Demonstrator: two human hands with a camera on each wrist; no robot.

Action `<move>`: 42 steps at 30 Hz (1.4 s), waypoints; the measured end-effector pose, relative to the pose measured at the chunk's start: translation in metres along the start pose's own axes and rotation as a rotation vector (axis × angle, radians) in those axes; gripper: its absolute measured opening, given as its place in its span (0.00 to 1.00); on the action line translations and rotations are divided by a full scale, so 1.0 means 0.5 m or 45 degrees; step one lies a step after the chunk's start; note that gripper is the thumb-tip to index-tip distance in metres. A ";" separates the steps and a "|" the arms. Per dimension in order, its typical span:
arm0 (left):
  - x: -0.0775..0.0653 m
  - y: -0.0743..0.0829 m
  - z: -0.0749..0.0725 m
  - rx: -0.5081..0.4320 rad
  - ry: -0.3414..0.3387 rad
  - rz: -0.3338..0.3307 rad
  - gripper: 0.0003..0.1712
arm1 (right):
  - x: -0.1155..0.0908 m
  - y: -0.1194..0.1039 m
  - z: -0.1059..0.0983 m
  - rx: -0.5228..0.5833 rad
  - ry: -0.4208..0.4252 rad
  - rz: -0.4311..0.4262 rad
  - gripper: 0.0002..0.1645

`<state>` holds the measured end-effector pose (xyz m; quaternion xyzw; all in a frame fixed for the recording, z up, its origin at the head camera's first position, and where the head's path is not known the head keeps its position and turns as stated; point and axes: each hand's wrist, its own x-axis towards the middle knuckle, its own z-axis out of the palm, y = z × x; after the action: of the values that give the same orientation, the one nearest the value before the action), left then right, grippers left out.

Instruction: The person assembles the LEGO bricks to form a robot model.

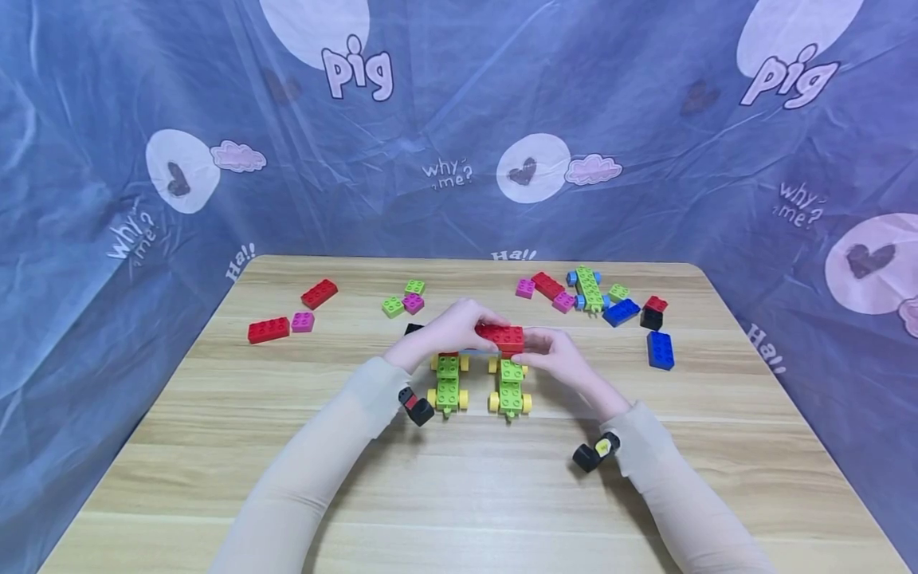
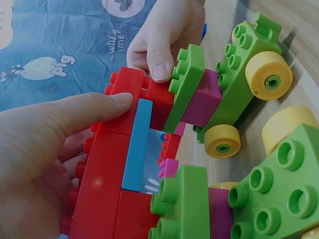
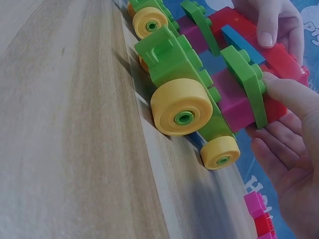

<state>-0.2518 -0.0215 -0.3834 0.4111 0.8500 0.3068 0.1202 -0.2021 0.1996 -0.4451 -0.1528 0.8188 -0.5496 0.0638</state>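
Observation:
Two green wheeled bases, the left base [image 1: 447, 392] and the right base [image 1: 511, 396], stand side by side on yellow wheels [image 3: 182, 107]. Each carries a magenta brick [image 3: 232, 102] and a green plate [image 3: 249, 87]. Red bricks [image 2: 102, 174] span both stacks, with a blue plate [image 2: 137, 149] under the middle of the row. My left hand [image 1: 459, 325] grips the red row from above, thumb on the near side and fingers behind. At the row's right end, my right hand [image 1: 558, 353] holds a red brick between thumb and fingers, beside the green plate.
Left on the wooden table [image 1: 201, 430] lie red bricks [image 1: 268, 330] and a magenta brick [image 1: 303, 322]. Small green and magenta bricks [image 1: 413, 303] sit behind my hands. Toward the back right are a blue-wheeled green base [image 1: 590, 288], blue bricks [image 1: 661, 350] and a black brick [image 1: 651, 319].

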 end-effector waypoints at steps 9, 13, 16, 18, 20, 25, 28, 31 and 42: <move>0.002 0.007 0.001 0.002 -0.019 -0.010 0.26 | 0.001 0.001 -0.002 -0.007 -0.008 -0.006 0.26; 0.003 0.010 0.001 0.028 -0.027 -0.022 0.27 | 0.002 0.000 -0.003 -0.023 -0.009 0.002 0.26; 0.006 0.014 0.002 0.040 -0.030 -0.027 0.28 | 0.002 -0.002 -0.003 -0.023 -0.014 -0.002 0.27; 0.008 0.017 0.003 0.022 -0.022 -0.026 0.28 | -0.001 -0.010 -0.003 -0.006 -0.024 0.001 0.26; 0.011 0.021 0.006 -0.002 -0.002 -0.032 0.27 | -0.002 -0.009 -0.002 0.008 -0.033 -0.004 0.25; 0.018 0.028 0.014 -0.030 0.064 -0.035 0.24 | -0.001 -0.002 -0.002 0.007 -0.040 -0.016 0.23; 0.019 0.030 0.019 -0.031 0.085 -0.031 0.22 | -0.001 -0.001 -0.002 0.004 -0.038 -0.017 0.23; 0.019 0.031 0.023 -0.033 0.091 -0.034 0.21 | -0.001 0.000 -0.002 0.001 -0.037 -0.026 0.23; 0.023 0.028 0.025 -0.040 0.096 -0.041 0.19 | 0.001 0.002 -0.004 -0.027 -0.040 -0.040 0.24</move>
<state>-0.2445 -0.0008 -0.3842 0.3837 0.8554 0.3334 0.0993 -0.2034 0.2015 -0.4449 -0.1749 0.8211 -0.5393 0.0662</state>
